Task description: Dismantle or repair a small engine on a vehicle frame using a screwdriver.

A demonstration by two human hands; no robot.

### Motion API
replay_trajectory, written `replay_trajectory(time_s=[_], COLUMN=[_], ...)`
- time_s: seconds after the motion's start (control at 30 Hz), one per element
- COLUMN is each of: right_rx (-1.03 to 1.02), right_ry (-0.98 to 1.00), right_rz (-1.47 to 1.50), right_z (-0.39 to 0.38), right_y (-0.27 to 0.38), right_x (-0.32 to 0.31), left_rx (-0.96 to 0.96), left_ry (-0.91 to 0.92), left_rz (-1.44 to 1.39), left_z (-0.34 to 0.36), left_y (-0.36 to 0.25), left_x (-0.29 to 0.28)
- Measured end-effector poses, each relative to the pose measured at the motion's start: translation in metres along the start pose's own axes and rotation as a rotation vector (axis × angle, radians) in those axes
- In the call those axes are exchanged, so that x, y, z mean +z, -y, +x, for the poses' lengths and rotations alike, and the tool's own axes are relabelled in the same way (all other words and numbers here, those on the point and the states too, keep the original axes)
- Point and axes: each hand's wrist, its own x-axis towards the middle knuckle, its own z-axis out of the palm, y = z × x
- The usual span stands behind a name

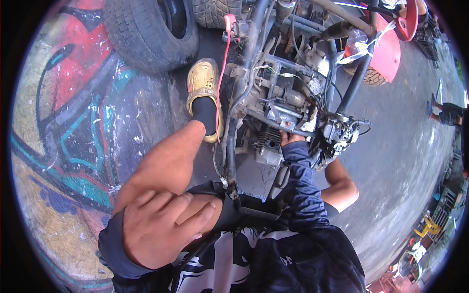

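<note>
My left hand [163,229] lies on my bent left leg, its fingers stretched out and slightly apart, with nothing in it. My right arm, in a dark blue sleeve, reaches forward into a bare tubular vehicle frame [234,141]. There my right hand [290,138] is beside the finned engine cylinder [268,139], just under a cross tube. Most of its fingers are hidden behind the metal parts, so I cannot make out what they grip or touch. A carburetor [337,132] with hoses sits to the right of that hand.
Two tyres, a large one [146,34] and another [217,12], stand at the far left by a painted wall [73,112]. A red clip on a red cable [224,63] hangs on the frame's left side. A red fender [386,53] and a tied plastic bottle [355,43] are far right.
</note>
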Motion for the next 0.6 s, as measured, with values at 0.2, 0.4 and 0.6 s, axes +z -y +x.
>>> replay_trajectory(time_s=[0.2, 0.4, 0.6], right_rx=[-0.103, -0.168, -0.126], right_ry=[-0.047, -0.081, -0.036], right_rz=[-0.169, -0.149, -0.2], right_z=[-0.007, -0.007, -0.005], right_y=[0.012, 0.007, 0.008], right_x=[-0.006, -0.001, -0.006], left_rx=[0.001, 0.002, 0.008], left_ry=[0.011, 0.007, 0.002], left_rz=[-0.009, -0.008, -0.011], left_z=[0.0, 0.002, 0.0], left_y=[-0.001, 0.0, -0.001], left_x=[0.0, 0.003, -0.002])
